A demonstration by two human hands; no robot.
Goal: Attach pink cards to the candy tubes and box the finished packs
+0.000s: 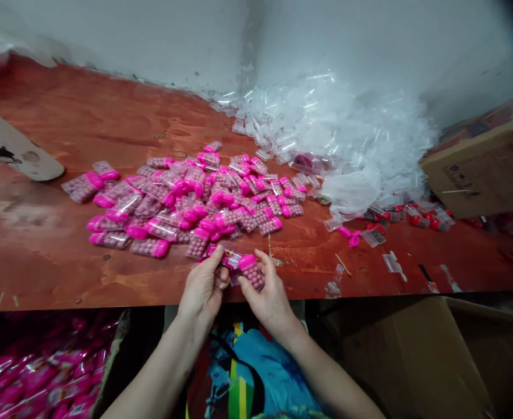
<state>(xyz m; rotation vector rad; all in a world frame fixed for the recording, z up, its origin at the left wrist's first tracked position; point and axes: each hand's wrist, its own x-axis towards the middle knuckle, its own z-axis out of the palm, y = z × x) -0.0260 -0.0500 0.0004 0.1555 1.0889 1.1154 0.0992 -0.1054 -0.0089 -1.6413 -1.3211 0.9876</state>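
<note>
My left hand point(204, 286) is closed round the edge of a small clear sleeve point(226, 256) with pink inside, at the near edge of the red-brown table point(64, 273). My right hand point(268, 294) grips a small bottle of pink beads with a pink cap point(251, 270), its capped end at the sleeve's mouth. Just beyond my hands lies a spread of several bagged pink-capped bead bottles point(186, 203). Behind it, at the back right, rises a heap of empty clear sleeves point(335, 134).
A cardboard box point(483, 163) stands on the table at the right, with red-capped bottles point(422, 220) beside it. Below the table's edge, a bag of packed pink bottles point(33, 372) is at the left and an open carton point(413, 355) at the right.
</note>
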